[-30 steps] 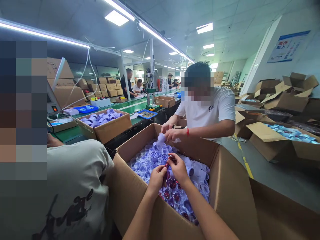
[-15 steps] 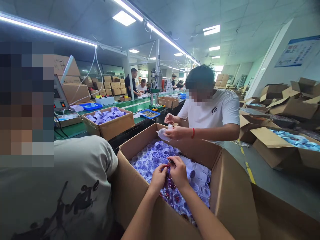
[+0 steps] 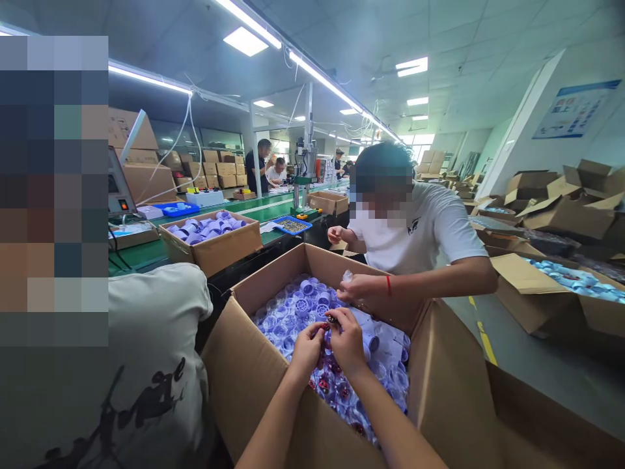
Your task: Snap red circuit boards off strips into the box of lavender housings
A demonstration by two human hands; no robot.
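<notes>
In the head view, the large carton (image 3: 244, 365) stands open in front of the person and is the landmark. Over its middle, the left hand (image 3: 306, 348) has thumb and fingers clamped on a small red piece (image 3: 325, 326). The right hand (image 3: 346, 342), just beside it, pinches a dark shiny piece (image 3: 333, 319) between thumb and fingers; whether the two pieces are joined is too small to tell.

Inside the large carton, below the hands, lie many purple cups (image 3: 301, 307), a lot of them among clear plastic. Round red pieces (image 3: 323, 384) lie among them toward the near side, and white sheets (image 3: 388, 339) lie toward the right.

Across the large carton, a co-worker (image 3: 415, 241) in a white shirt leans in, a red band (image 3: 389, 285) on one wrist. That hand holds something clear and crumpled (image 3: 347, 277) over the far part; the other is raised beyond the far rim, and what it holds, if anything, cannot be told.

To the left of the large carton is another person's white shirt (image 3: 151, 326). Beyond its far left corner are a smaller carton (image 3: 224, 253) of purple parts (image 3: 195, 231) and a blue tray (image 3: 293, 225) of small pieces by the green conveyor (image 3: 263, 208). To its right stands an open carton (image 3: 541, 299) of light blue parts (image 3: 576, 277)
</notes>
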